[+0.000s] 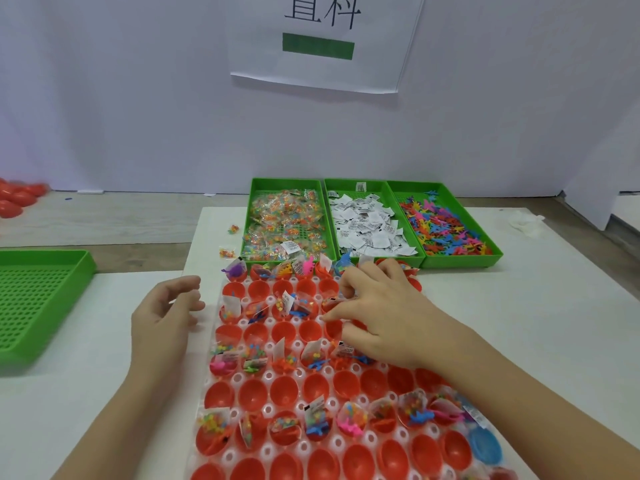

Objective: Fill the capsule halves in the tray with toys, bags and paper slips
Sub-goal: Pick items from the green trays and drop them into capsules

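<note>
Head view: the clear tray (pixel 236 378) of red capsule halves (pixel 313 388) is laid on the white worktop (pixel 519 323), directly below the camera. Rows of halves filled with small toys, bags and paper slips are set between rows of bare halves. 1 blue half (pixel 485 445) is seen at the tray's right edge. The right hand (pixel 377 313) is held over the far rows with its fingers curled down onto the halves; its grip is narrow, and whether anything is pinched cannot be told. The left hand (pixel 166 313) is held just left of the tray, its grip wide and loose, holding nothing. Behind the tray, 3 green bins are lined up touching: the bag bin (pixel 287 220), the slip bin (pixel 370 223) and the toy bin (pixel 446 223). 2 stray bags (pixel 227 252) are seen beside the bag bin.
</note>
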